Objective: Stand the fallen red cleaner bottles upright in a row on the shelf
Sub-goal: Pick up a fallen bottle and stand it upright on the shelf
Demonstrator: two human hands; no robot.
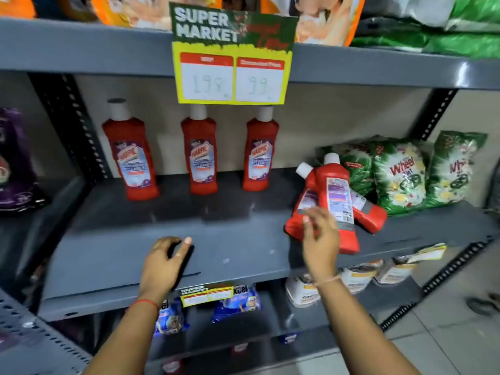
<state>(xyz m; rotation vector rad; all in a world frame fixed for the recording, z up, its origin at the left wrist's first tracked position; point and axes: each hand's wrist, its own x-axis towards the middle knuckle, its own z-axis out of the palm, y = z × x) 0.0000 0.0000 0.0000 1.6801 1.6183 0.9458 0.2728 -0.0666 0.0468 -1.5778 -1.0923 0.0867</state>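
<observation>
Three red cleaner bottles with white caps stand upright in a row at the back of the grey shelf: a left bottle, a middle bottle and a right bottle. To the right, three more red bottles lie in a pile: the top one label up, one under it on the left and one behind on the right. My right hand hovers over the pile's near end, fingers apart, holding nothing. My left hand rests near the shelf's front edge, fingers loosely spread and empty.
Green detergent bags lean at the back right, touching the pile. A yellow price sign hangs from the upper shelf over the standing bottles. Purple packs sit at far left. White and blue packs fill the lower shelf.
</observation>
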